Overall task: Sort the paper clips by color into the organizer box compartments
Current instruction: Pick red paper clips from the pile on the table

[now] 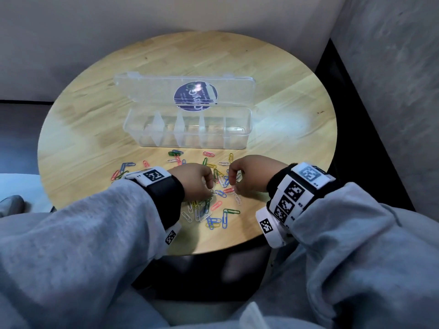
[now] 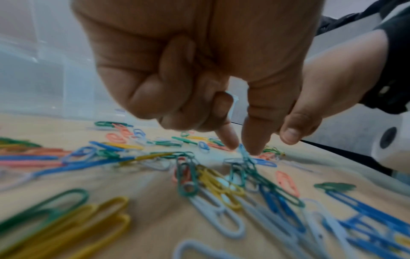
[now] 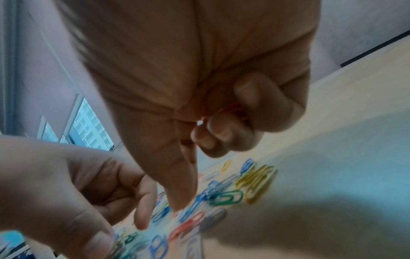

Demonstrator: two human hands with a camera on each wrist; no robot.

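Observation:
Loose paper clips (image 1: 213, 211) in red, blue, green, yellow and white lie scattered in front of the clear organizer box (image 1: 190, 140), whose compartments look empty. Both hands hover over the middle of the pile. My left hand (image 1: 210, 186) pinches the end of a green clip (image 2: 244, 154) between thumb and index finger (image 2: 228, 140), with the other fingers curled. My right hand (image 1: 234, 184) keeps red clips (image 3: 230, 110) tucked under its curled fingers (image 3: 224, 133). Its index finger (image 3: 184, 198) points down at blue and red clips on the table.
The box's lid (image 1: 166, 89), with a dark round sticker, lies folded back behind it. The round wooden table (image 1: 285, 103) stands in a corner, with walls behind and to the right. Its front edge is near my sleeves. More clips (image 1: 123, 169) lie at the left.

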